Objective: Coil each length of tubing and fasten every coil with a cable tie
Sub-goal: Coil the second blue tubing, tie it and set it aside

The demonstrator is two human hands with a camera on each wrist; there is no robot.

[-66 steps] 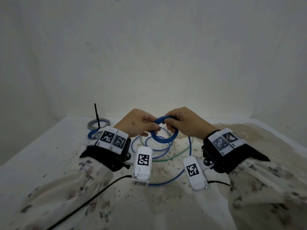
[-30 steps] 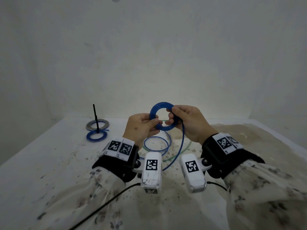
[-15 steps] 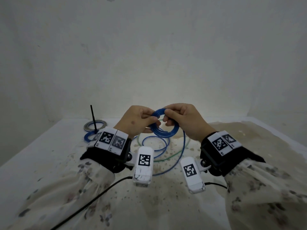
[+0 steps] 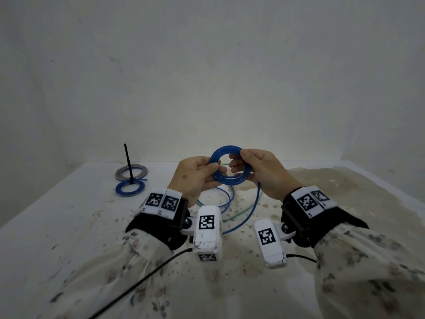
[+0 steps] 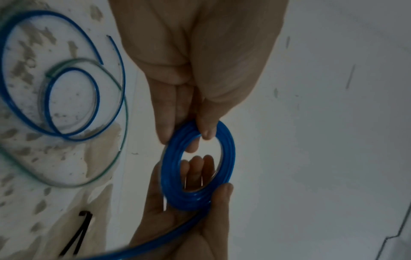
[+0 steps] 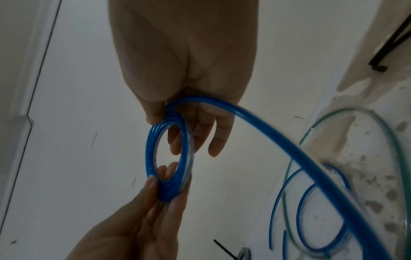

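**Both hands hold a blue tubing coil above the surface**

Head view: The left hand (image 4: 194,174) and the right hand (image 4: 262,171) hold a small blue coil (image 4: 230,165) upright in the air between them, above the far middle of the surface (image 4: 57,226). The left grip pinches the coil's left side between thumb and fingers; the right grip pinches its right side, with fingers passing through the ring. From under the right hand the uncoiled blue tail (image 4: 248,215) hangs down to the surface, near loose blue loops (image 4: 226,201) and a green tube (image 4: 241,214). Toward the far left corner lie a finished blue coil (image 4: 130,188) and, just behind it, a grey coil (image 4: 131,173); a black cable tie (image 4: 128,162) stands up where the two meet.

Left wrist view: The left hand (image 5: 195,79) pinches the top of the blue coil (image 5: 198,165) with thumb on one face and fingertips on the other. The right hand (image 5: 184,219) clasps the opposite side, its fingers showing through the ring. The loose blue loops (image 5: 66,98) and green tube (image 5: 111,161) lie on the stained surface, with spare black cable ties (image 5: 76,235) beside them.

Right wrist view: The right hand (image 6: 184,70) grips the coil (image 6: 170,161) at its near side, and the blue tail (image 6: 289,151) runs out from under the palm. The left hand (image 6: 138,219) pinches the far side.
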